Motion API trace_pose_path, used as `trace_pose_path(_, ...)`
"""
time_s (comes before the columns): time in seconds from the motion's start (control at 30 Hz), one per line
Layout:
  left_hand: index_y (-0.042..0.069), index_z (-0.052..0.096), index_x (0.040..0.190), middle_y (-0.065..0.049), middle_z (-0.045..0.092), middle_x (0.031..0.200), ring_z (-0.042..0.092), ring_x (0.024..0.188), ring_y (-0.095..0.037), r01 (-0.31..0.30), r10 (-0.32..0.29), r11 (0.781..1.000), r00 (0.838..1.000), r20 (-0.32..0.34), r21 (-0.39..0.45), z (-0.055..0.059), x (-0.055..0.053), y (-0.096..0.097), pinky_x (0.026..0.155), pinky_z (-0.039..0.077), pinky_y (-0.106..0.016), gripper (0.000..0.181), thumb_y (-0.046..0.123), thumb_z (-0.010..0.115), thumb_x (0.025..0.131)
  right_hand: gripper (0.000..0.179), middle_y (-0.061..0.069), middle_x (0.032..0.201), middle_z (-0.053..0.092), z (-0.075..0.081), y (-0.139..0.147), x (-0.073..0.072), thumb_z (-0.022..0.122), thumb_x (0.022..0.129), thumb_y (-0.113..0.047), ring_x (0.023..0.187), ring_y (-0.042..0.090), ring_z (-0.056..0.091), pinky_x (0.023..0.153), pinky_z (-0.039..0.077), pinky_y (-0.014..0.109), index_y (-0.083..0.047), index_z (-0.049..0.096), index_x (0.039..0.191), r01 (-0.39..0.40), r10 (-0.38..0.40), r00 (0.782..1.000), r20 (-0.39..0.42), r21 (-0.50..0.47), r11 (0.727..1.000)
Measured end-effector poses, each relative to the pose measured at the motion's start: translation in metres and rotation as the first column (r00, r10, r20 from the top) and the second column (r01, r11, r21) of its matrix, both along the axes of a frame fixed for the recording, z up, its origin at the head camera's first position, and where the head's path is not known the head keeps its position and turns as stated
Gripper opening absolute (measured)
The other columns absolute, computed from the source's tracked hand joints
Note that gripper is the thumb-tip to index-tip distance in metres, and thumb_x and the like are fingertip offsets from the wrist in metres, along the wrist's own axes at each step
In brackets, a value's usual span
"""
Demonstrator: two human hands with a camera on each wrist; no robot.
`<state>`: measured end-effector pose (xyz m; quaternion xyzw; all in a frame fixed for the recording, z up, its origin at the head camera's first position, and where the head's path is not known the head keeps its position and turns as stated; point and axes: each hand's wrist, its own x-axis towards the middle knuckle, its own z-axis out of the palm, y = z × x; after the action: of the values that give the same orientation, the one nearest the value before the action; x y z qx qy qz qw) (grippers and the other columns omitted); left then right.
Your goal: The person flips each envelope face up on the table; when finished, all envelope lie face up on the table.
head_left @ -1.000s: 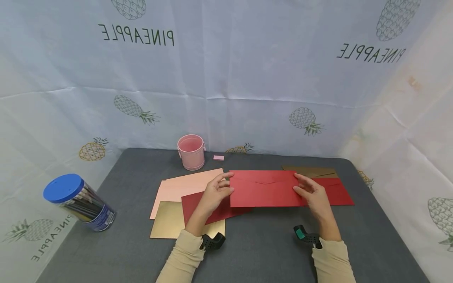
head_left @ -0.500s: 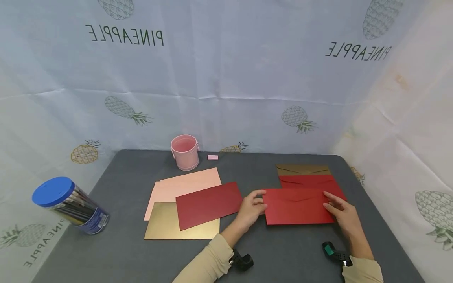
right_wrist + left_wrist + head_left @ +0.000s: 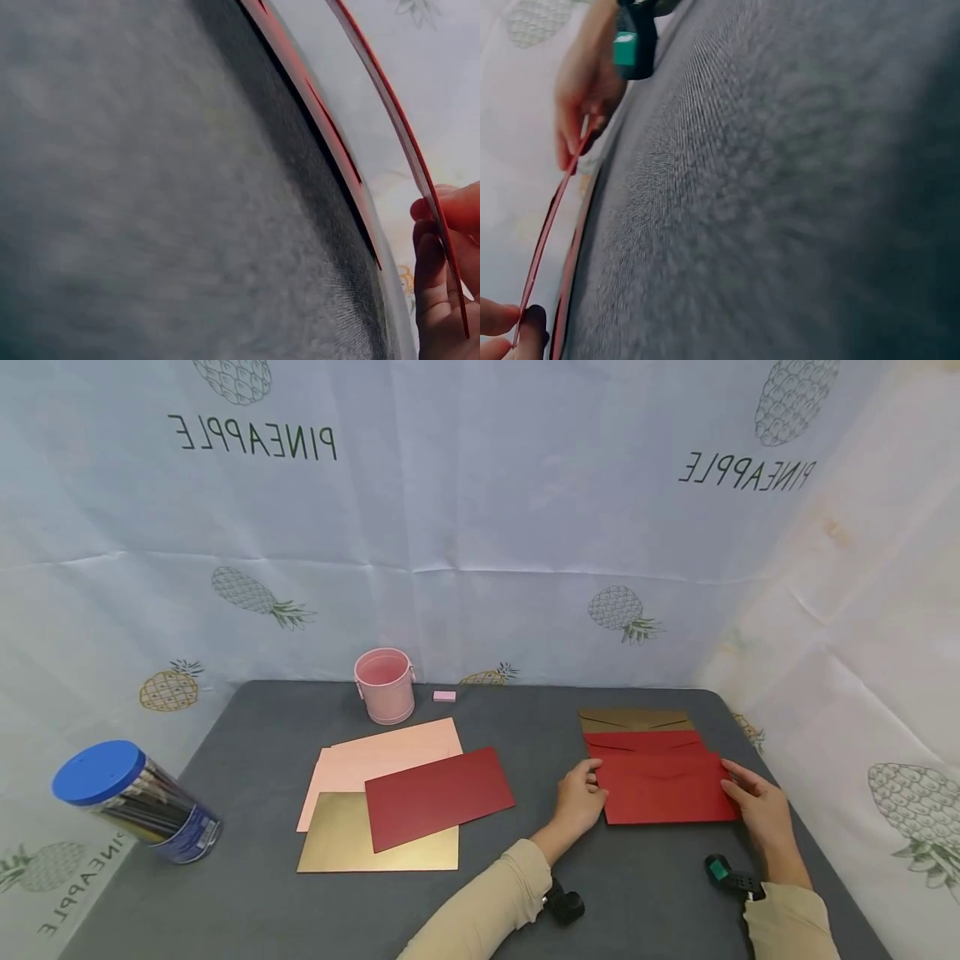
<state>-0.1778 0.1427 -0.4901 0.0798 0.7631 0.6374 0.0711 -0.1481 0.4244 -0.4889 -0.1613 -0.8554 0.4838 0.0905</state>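
Note:
A bright red envelope (image 3: 667, 789) is held by both hands at its short sides. My left hand (image 3: 580, 799) pinches its left edge, and my right hand (image 3: 763, 806) grips the right edge between thumb and fingers. In both wrist views the envelope (image 3: 544, 232) appears edge-on, raised off the table. Behind and partly under it in the head view lies another red envelope (image 3: 637, 742), which overlaps a brown envelope (image 3: 637, 719) farther back.
On the left lie a dark red card (image 3: 438, 797), a gold card (image 3: 337, 847) and pink cards (image 3: 375, 760), overlapping. A pink bucket (image 3: 385, 689) and a small pink block (image 3: 444, 697) stand at the back. A blue-lidded jar of pencils (image 3: 150, 814) leans at far left.
Both hands have carried the red envelope to the right, from beside the dark red card to the front of the other envelopes. The head view has also shifted slightly.

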Motion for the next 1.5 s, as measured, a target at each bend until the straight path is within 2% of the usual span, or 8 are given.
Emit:
trace_pose_path(0.23,0.005,0.058,0.125,-0.001,0.049,0.082,0.043,0.066,0.000,-0.043,0.041,0.998,0.999,-0.031,-0.051,-0.001,-0.004,0.012,0.058,0.041,-0.015,0.045,-0.009,0.063,0.082,0.049,-0.037,0.088,0.045,-0.007,0.003,-0.006,0.058,0.094,-0.027,0.084,-0.015,0.042,0.066,0.041,0.002,-0.005,0.050,0.137,0.053,-0.052,0.998,-0.024,0.027,0.998)
trace_pose_path(0.63,0.004,0.058,0.126,-0.005,0.054,0.078,0.039,0.061,-0.002,-0.070,0.063,0.993,0.995,-0.077,-0.090,0.001,-0.003,0.014,0.058,0.037,-0.016,0.046,-0.011,0.059,0.082,0.046,-0.032,0.085,0.045,-0.011,0.005,-0.010,0.055,0.096,-0.028,0.081,-0.013,0.039,0.064,0.039,0.005,-0.003,0.052,0.134,0.049,-0.053,0.998,0.024,0.171,0.984)
trace_pose_path(0.73,0.003,0.059,0.125,-0.007,0.057,0.078,0.045,0.067,-0.008,-0.082,0.068,0.989,0.991,-0.116,-0.125,0.003,-0.001,0.014,0.061,0.040,-0.018,0.044,-0.010,0.059,0.083,0.043,-0.031,0.084,0.046,-0.012,0.006,-0.011,0.054,0.096,-0.025,0.079,-0.013,0.039,0.062,0.040,0.007,-0.002,0.053,0.133,0.036,-0.044,0.999,0.033,0.198,0.979)
trace_pose_path(0.83,0.003,0.060,0.124,-0.009,0.061,0.093,0.056,0.086,-0.017,-0.104,0.081,0.979,0.987,-0.136,-0.175,0.005,0.001,0.014,0.072,0.048,-0.023,0.044,-0.010,0.059,0.082,0.042,-0.029,0.084,0.047,-0.013,0.007,-0.012,0.054,0.096,-0.023,0.077,-0.012,0.040,0.060,0.041,0.010,-0.002,0.054,0.133,0.027,-0.035,0.999,0.040,0.202,0.979)
trace_pose_path(0.93,0.003,0.060,0.124,-0.010,0.058,0.108,0.056,0.104,-0.026,-0.111,0.085,0.971,0.988,-0.128,-0.213,0.003,0.002,0.015,0.083,0.050,-0.029,0.043,-0.009,0.059,0.082,0.042,-0.023,0.088,0.052,-0.013,0.007,-0.013,0.054,0.096,-0.022,0.077,-0.013,0.040,0.060,0.042,0.011,-0.002,0.053,0.133,0.021,-0.032,0.998,0.050,0.207,0.978)
trace_pose_path(1.13,0.002,0.060,0.123,-0.008,0.054,0.120,0.054,0.113,-0.027,-0.103,0.077,0.969,0.990,-0.119,-0.224,0.000,0.004,0.017,0.089,0.050,-0.030,0.041,-0.008,0.060,0.082,0.042,0.011,0.109,0.062,-0.014,0.007,-0.014,0.054,0.096,-0.023,0.077,-0.016,0.038,0.061,0.042,0.009,-0.002,0.053,0.133,0.008,-0.025,0.998,0.066,0.246,0.969)
trace_pose_path(1.23,0.001,0.060,0.124,-0.011,0.052,0.130,0.051,0.120,-0.030,-0.089,0.066,0.974,0.992,-0.112,-0.207,0.000,0.005,0.017,0.090,0.050,-0.031,0.043,-0.008,0.061,0.082,0.042,0.018,0.113,0.060,-0.013,0.006,-0.013,0.054,0.096,-0.023,0.076,-0.017,0.037,0.061,0.042,0.010,-0.003,0.054,0.133,0.010,-0.028,0.997,0.069,0.250,0.968)
trace_pose_path(1.5,-0.005,0.059,0.122,-0.020,0.043,0.143,0.046,0.128,-0.036,-0.086,0.058,0.978,0.987,-0.148,-0.189,-0.002,0.012,0.017,0.088,0.051,-0.030,0.045,-0.012,0.062,0.078,0.039,-0.017,0.088,0.059,-0.012,0.003,-0.013,0.057,0.095,-0.023,0.074,-0.016,0.041,0.061,0.042,0.010,-0.003,0.058,0.128,0.079,-0.093,0.994,0.054,0.222,0.972)
